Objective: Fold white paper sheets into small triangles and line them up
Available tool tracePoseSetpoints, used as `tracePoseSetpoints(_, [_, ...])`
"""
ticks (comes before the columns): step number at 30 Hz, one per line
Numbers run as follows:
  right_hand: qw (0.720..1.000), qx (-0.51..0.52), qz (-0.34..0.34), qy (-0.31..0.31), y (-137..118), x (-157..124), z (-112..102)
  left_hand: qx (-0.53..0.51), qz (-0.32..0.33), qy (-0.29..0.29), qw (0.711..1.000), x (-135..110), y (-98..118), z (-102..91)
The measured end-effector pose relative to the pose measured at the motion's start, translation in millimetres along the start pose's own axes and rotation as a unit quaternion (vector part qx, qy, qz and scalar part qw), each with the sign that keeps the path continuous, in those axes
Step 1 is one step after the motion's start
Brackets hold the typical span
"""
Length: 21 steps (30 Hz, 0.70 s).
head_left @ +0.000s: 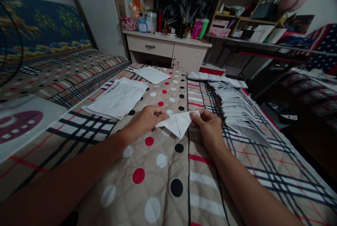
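A small piece of folded white paper (pixel 176 123) is stretched between my two hands, just above the dotted bedspread. It has a triangular shape, its point facing me and a crease running down its middle. My left hand (pixel 150 118) pinches the left corner between thumb and fingers. At the right corner my right hand (pixel 209 125) grips it the same way, thumb on top. Left of my hands lies a stack of printed sheets (pixel 118 97). To the right stands a long row of folded white papers (pixel 237 108), packed close together.
Another white sheet (pixel 152 75) lies toward the bed's far edge. A white bag with a pink print (pixel 26 120) is at the left. Beyond the bed stands a white dresser (pixel 158 45) with bottles and a blue clock (pixel 142 26). Shelves (pixel 242 19) rise at the right.
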State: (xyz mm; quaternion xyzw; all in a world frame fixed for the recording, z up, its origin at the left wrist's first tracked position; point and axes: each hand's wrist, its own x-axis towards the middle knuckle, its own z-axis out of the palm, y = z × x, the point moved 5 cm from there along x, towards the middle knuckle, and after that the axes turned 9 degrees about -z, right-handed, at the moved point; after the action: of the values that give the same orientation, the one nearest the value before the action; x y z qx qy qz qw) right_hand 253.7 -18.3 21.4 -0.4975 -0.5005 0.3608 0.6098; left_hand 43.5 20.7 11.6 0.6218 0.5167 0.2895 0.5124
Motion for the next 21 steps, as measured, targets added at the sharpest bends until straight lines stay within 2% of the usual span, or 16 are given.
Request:
tracePoseSetpoints(2, [1.0, 0.001, 0.004, 0.024, 1.5, -0.2, -3.1, -0.001, -0.006, -0.007, 1.0, 4.3, -5.8, -2.2])
tracePoseSetpoints(5, [0.999, 0.012, 0.016, 0.042, 4.5, 0.9, -6.9, 0.001, -0.007, 0.023, 1.0, 8.1, -8.5, -8.3])
tracePoseSetpoints(10, [0.999, 0.012, 0.012, 0.027, 2.3, 2.3, -6.8, 0.009, -0.001, 0.079, 0.997, 7.2, -1.4, -15.9])
tracePoseSetpoints(13, [1.0, -0.022, 0.014, -0.005, 1.1, 0.5, -3.4, -0.015, 0.017, 0.139, 0.99, 5.9, 2.0, -24.9])
tracePoseSetpoints(16, [0.995, -0.078, 0.006, -0.066, 1.1, -3.3, 3.4, -0.041, 0.035, 0.201, 0.978, 5.9, 0.4, -35.5])
tracePoseSetpoints(21, [0.971, -0.157, -0.046, -0.173, -0.1, -12.0, 15.7, -0.061, 0.056, 0.241, 0.967, 6.9, -3.0, -43.9])
